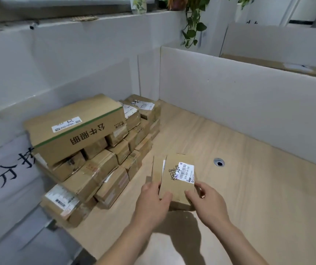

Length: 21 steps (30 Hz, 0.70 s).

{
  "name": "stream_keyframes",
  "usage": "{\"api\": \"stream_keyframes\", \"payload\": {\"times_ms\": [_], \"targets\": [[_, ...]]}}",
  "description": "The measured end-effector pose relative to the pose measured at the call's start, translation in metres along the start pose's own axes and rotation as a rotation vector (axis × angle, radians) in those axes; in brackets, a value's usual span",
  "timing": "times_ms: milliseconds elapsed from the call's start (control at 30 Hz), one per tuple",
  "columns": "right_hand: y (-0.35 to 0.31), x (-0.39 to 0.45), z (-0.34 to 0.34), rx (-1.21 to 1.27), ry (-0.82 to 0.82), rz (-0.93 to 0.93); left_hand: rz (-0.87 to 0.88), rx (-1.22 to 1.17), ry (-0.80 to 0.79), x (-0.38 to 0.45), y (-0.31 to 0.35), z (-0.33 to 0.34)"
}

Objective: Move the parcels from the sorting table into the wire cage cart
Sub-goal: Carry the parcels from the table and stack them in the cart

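Table: light wood table [249, 197], white partitions behind.
Stack: many parcels [88, 150] left, unmoved.
Hands: left hand [154, 201], right hand [207, 202] both grip small parcel [178, 178] above table.
Cart: not visible.

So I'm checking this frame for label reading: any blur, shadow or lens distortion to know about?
Head view: wide-angle bending curves the white partition and wall edges; the hanging plant is smeared; the held parcel has a readable label; arms cast a dark shadow on the table.
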State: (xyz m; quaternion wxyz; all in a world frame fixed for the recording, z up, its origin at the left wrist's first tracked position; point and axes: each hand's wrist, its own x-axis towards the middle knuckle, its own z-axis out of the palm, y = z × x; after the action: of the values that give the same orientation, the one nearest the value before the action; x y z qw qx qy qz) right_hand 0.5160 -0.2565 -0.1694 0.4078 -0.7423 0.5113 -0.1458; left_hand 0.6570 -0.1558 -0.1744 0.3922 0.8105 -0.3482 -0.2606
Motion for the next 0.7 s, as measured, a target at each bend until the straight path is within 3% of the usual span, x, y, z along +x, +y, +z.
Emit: {"api": "stream_keyframes", "payload": {"times_ms": [233, 400, 700], "targets": [[0.063, -0.031, 0.05, -0.106, -0.185, 0.113, -0.194, 0.02, -0.135, -0.036, -0.074, 0.04], [0.088, -0.042, 0.075, -0.149, -0.286, 0.158, -0.229, 0.143, -0.226, -0.044, -0.105, 0.048], [0.091, -0.028, 0.079, -0.044, -0.275, 0.162, -0.186, 0.261, -0.224, -0.028, -0.121, 0.055]]}}
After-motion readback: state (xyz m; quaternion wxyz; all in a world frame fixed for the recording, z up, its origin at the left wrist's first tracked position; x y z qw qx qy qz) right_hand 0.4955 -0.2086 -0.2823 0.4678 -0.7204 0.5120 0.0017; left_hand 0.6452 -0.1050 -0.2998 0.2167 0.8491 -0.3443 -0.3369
